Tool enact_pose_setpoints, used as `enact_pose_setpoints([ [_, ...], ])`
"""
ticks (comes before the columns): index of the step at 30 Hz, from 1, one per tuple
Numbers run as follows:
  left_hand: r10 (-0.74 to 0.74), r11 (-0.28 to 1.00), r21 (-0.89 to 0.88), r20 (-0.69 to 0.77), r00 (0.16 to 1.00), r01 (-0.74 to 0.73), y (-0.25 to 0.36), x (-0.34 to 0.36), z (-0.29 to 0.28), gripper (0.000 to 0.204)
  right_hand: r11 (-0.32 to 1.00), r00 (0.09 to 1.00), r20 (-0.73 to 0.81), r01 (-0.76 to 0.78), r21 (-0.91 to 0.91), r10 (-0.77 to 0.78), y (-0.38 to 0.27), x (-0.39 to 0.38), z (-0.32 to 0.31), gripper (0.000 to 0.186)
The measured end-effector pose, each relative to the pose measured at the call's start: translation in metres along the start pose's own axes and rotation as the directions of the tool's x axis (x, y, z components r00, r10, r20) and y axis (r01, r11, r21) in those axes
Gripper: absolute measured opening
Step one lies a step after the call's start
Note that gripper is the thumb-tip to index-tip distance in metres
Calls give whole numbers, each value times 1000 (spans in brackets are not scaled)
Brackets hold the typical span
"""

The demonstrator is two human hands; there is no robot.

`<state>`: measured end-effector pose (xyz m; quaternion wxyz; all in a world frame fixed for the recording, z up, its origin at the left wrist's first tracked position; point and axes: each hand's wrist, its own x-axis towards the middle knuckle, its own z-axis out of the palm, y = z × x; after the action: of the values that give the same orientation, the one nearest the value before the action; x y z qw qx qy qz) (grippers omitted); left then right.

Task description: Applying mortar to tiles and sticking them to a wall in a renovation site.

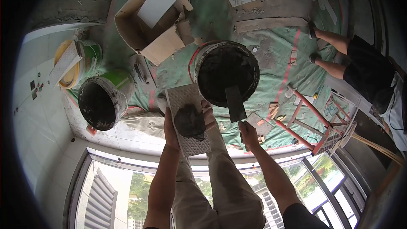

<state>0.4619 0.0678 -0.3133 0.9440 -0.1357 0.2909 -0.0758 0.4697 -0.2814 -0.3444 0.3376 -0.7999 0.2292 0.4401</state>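
My left hand (170, 132) grips a light tile (198, 144) from beneath, its fingers curling up over the right edge. The tile's dimpled back faces up and carries a dark lump of wet mortar (190, 121). In my right hand (249, 135) is the handle of a flat, dark-bladed trowel (235, 104). The blade's tip reaches over the near rim of a large bucket (257, 70) of dark mortar; whether it touches the mortar I cannot tell.
A torn cardboard box (163, 46) stands ahead on the green floor sheeting (271, 55). Left are a second mortar bucket (123, 97) and a yellow-and-green bucket (94, 53). A red metal stand (311, 108) is at right, near another person (366, 63). Windows (140, 186) lie behind me.
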Motion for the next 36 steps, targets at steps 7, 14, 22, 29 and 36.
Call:
enact_pose_setpoints([
  [7, -2, 1000, 3, 3, 1000, 2, -39, -83, 93, 95, 971, 977, 9, -209, -117, 211, 90, -148, -60, 53],
  [14, -37, 959, 283, 228, 973, -30, -88, -202, 300, 113, 984, 983, -59, 172, -47, -175, 89, -158, -128, 62],
  [22, 270, 920, 71, 600, 753, -386, -140, -287, 425, 103, 893, 893, -18, 450, 24, -450, -127, -116, -173, 64],
  [29, 483, 837, -75, 566, 668, -542, -136, -312, 386, 99, 778, 776, 105, 627, -23, -622, -279, -161, -160, 68],
  [36, 570, 780, -164, 583, 579, -603, -117, -353, 356, 96, 509, 510, -2, 858, -71, -860, -319, -205, -109, 61],
])
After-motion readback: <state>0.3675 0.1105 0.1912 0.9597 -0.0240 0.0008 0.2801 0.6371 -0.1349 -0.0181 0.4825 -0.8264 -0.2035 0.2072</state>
